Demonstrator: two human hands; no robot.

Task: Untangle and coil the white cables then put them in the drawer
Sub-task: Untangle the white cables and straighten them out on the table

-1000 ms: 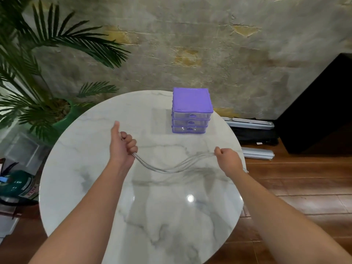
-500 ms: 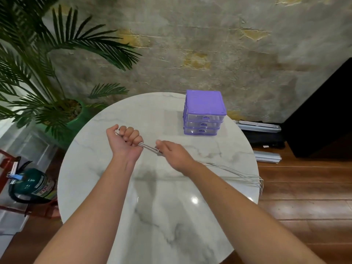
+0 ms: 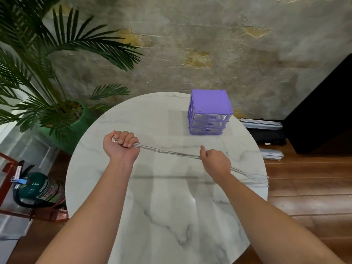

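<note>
Several thin white cables (image 3: 167,151) run as one straight bundle above the round marble table (image 3: 163,206). My left hand (image 3: 121,146) grips one end of the bundle in a fist. My right hand (image 3: 214,161) holds the bundle further right, fingers curled round it. Behind that hand the loose cable ends (image 3: 255,178) fan out past the table's right edge. A purple drawer unit (image 3: 209,113) with three clear drawers, all closed, stands at the table's far right.
A potted palm (image 3: 57,103) stands to the left of the table. A green fire extinguisher (image 3: 38,189) in a red stand sits on the floor at the lower left. Grey flat items (image 3: 266,138) and a black cabinet (image 3: 323,111) lie on the wooden floor at right.
My right hand has slid rightward along the cables, away from my left fist, and the bundle between the hands is now longer and taut. My left hand has kept its grip.
</note>
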